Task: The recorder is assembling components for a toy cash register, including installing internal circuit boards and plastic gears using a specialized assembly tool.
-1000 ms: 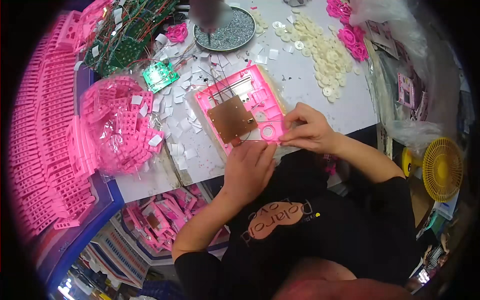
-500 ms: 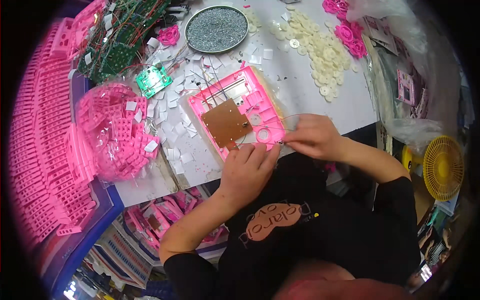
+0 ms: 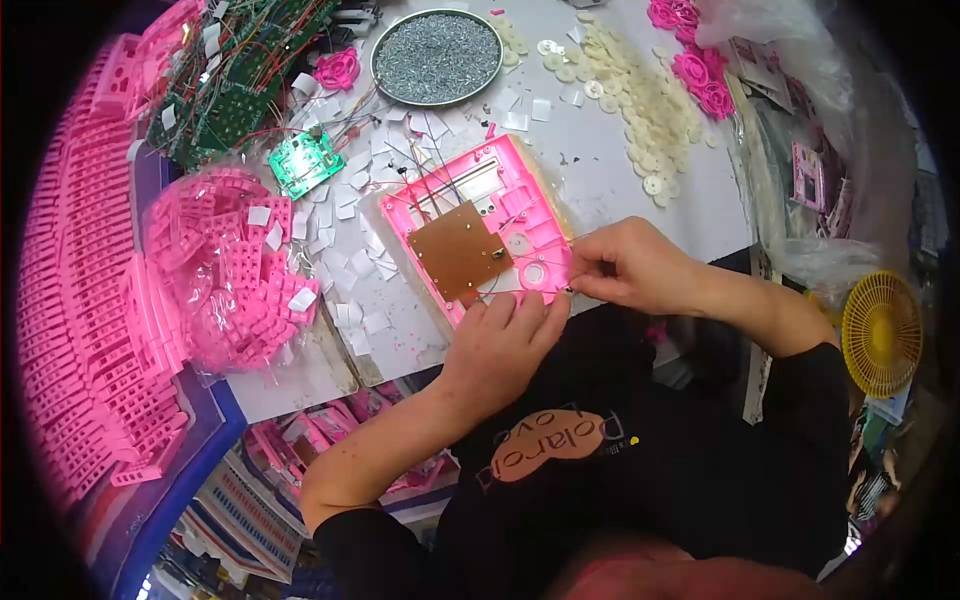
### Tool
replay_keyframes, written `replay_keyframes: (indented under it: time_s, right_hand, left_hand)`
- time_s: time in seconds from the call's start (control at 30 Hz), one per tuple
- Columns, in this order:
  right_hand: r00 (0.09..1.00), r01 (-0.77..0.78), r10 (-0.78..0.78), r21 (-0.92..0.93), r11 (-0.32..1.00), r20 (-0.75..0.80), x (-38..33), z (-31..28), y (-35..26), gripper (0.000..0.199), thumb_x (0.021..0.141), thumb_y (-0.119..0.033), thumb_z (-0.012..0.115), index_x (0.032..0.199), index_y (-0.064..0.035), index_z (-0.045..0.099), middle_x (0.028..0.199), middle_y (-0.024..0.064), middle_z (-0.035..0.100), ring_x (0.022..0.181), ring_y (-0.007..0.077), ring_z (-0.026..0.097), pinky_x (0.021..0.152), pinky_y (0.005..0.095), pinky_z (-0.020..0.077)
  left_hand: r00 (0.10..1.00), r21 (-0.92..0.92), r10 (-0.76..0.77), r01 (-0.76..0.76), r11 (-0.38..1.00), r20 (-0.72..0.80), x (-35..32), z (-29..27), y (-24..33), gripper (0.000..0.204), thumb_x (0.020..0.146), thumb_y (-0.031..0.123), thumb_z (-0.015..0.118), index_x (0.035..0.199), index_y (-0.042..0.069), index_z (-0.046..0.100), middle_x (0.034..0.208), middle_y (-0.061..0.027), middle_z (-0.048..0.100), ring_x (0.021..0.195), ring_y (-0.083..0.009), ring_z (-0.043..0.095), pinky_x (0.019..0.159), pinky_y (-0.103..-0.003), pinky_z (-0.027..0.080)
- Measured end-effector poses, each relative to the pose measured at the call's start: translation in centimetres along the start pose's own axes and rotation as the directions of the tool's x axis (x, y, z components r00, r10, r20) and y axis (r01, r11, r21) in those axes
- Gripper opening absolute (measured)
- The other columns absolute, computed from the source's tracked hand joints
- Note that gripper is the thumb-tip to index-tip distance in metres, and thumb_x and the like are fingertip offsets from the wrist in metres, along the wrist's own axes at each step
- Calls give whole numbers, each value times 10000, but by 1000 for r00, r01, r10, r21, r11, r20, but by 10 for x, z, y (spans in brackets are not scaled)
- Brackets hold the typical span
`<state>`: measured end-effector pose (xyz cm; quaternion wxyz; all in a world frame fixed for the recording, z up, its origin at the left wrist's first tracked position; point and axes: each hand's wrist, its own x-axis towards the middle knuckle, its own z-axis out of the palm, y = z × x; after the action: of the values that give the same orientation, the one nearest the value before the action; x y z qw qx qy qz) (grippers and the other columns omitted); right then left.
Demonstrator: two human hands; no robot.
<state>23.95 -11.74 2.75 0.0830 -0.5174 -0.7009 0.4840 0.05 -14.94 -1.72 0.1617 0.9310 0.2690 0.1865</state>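
Observation:
A pink plastic housing (image 3: 500,190) lies open side up on the white table, with a brown circuit board (image 3: 458,250) set in it and thin wires running to its far end. My left hand (image 3: 500,345) rests on the housing's near edge with the fingers flat. My right hand (image 3: 625,265) pinches something small at the housing's near right corner; what it pinches is too small to make out.
A round metal dish of screws (image 3: 437,55) stands at the back. Cream discs (image 3: 640,95) lie at the back right. Pink parts in a clear bag (image 3: 225,265), green circuit boards (image 3: 225,100) and stacked pink frames (image 3: 80,270) fill the left. A yellow fan (image 3: 880,335) is at right.
The view has shifted, so the table sits lower in the picture. Both hands have stayed at the housing's near edge, the right one still pinching at its corner.

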Motion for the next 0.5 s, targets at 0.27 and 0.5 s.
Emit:
replay_keyframes:
  time_s: [0.27,0.5]
  right_hand:
    - [988,-41,52,-79,996,147,12,-7,-17,126,802,-145,700,794,-36,638,687,148,646,658,343,640,618,429,492]
    - [930,171,-287,-422,890,-230,106,-8,-47,207,760,-218,701,742,-14,674,739,157,682,694,344,681,657,453,549]
  left_hand:
    - [1000,10,20,-20,1000,6,5,2,0,412,793,185,691,1188,74,650,875,-48,560,751,-200,531,642,-345,455]
    - [992,-339,-111,82,937,-67,3,-11,-9,442,751,92,724,1180,46,630,906,-107,571,805,-299,569,697,-418,473]
